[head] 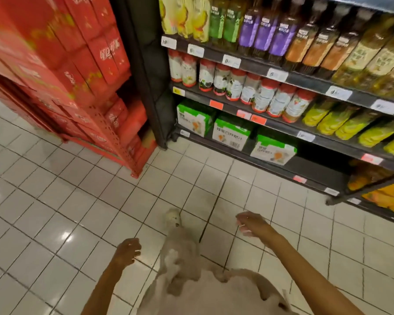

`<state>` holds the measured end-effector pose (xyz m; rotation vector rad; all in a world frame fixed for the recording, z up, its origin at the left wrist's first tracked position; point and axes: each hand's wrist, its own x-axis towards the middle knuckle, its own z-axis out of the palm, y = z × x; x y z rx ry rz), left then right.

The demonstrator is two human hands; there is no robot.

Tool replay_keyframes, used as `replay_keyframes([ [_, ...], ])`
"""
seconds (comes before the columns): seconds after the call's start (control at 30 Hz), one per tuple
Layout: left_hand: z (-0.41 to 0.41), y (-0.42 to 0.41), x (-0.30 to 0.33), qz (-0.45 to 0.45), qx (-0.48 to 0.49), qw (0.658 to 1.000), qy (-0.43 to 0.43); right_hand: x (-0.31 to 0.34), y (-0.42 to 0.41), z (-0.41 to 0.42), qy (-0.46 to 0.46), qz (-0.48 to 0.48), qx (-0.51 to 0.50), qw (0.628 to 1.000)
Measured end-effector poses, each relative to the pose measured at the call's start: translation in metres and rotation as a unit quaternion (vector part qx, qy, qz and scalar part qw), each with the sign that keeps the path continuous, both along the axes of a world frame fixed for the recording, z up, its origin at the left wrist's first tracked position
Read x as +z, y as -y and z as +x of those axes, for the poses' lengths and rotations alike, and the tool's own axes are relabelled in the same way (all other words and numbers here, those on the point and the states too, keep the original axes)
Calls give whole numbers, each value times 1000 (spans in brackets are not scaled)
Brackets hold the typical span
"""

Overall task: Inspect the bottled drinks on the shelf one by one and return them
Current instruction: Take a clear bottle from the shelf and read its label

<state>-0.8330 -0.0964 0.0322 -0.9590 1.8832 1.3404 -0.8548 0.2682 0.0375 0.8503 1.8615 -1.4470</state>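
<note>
A dark shelf unit fills the upper right, stocked with bottled drinks. The top row holds tall tea bottles with yellow, green, purple and orange labels. Below stand squat white bottles with red caps, then yellow-green bottles. My left hand hangs low over the floor, fingers loosely curled, holding nothing. My right hand is farther right, also low, fingers apart and empty. Both hands are well short of the shelf.
Red cartons are stacked on a red rack at the left. Green-and-white boxes sit on a lower shelf. Orange packs lie at the bottom right. White floor tiles spread below. My light trousers and shoe show in the middle.
</note>
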Motion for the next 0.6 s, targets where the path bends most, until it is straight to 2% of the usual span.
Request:
replay_keyframes([
  [0.13, -96, 8, -15, -16, -47, 999, -3, -1, 19, -84, -19, 4, -15, 1000],
  [0.23, -183, -6, -8, -2, -100, 995, -9, 3, 22, -110, -22, 13, -87, 996],
  [0.37, -297, -47, 26, 64, -195, 979, -8, 18, 26, -130, -15, 33, -204, 978],
  [0.47, -374, -72, 58, 162, -178, 969, -60, 32, 28, -164, -49, 54, -241, 968],
  [0.6, -482, -104, 114, 241, -139, 950, -142, 59, 27, -260, -176, 86, -229, 953],
])
